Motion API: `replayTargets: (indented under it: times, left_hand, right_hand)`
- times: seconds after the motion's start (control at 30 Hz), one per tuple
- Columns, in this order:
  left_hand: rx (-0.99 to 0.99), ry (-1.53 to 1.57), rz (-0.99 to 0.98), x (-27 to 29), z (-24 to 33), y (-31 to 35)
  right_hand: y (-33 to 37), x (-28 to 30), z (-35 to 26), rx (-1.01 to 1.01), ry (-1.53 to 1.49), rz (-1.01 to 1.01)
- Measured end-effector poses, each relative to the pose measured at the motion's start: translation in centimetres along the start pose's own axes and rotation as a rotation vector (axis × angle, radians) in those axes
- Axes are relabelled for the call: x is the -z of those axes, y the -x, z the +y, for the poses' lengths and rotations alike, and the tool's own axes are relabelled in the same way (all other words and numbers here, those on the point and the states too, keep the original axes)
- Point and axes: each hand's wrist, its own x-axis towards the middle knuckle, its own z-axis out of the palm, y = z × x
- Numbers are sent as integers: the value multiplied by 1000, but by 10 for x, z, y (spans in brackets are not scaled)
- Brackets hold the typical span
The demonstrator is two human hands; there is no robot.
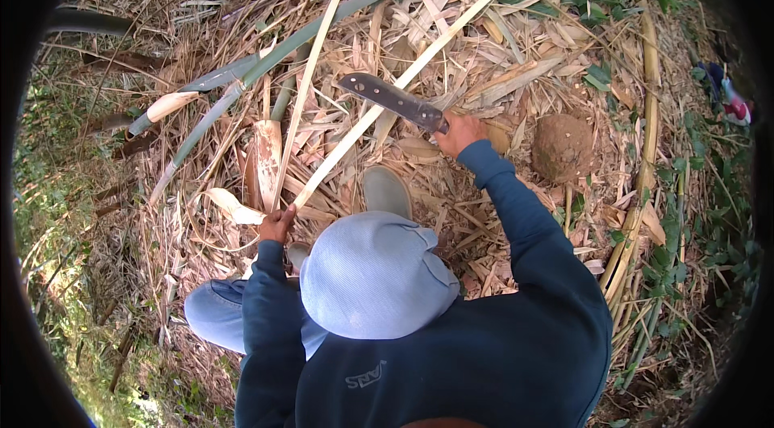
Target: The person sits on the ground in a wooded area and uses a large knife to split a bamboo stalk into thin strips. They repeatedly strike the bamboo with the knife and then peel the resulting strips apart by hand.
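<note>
My left hand (276, 225) is closed low in front of me around the lower ends of pale split bamboo strips. One long strip (419, 61) runs up to the far right; another strip (316, 57) rises more steeply toward the far edge. A wide curled bamboo peel (232, 206) sticks out left of that hand. My right hand (463, 135) grips a machete (395, 101) by its handle, which the fingers mostly hide. Its dark, holed blade points left and crosses over the longer strip; whether it touches the strip, I cannot tell.
Green bamboo poles (322, 10) lie across the upper left. A round brown lump (563, 147) sits right of my right arm. Beyond it stretches a yellowish cane (647, 122). My shoe (387, 191) and bent knee (375, 275) are close below the strips. Dry bamboo litter covers the ground.
</note>
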Motion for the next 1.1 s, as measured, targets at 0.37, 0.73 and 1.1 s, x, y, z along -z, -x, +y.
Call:
replayTargets:
  times: [0.37, 0.73, 1.1]
  left_hand:
    - [-535, -225, 213, -122, 119, -55]
    - [-549, -169, -204, -63, 140, -47]
    - [-335, -78, -44, -12, 101, 5]
  right_hand:
    - [52, -23, -3, -149, -109, -31]
    - [38, -11, 2, 34, -86, 131]
    - [-6, 21, 5, 176, 88, 97]
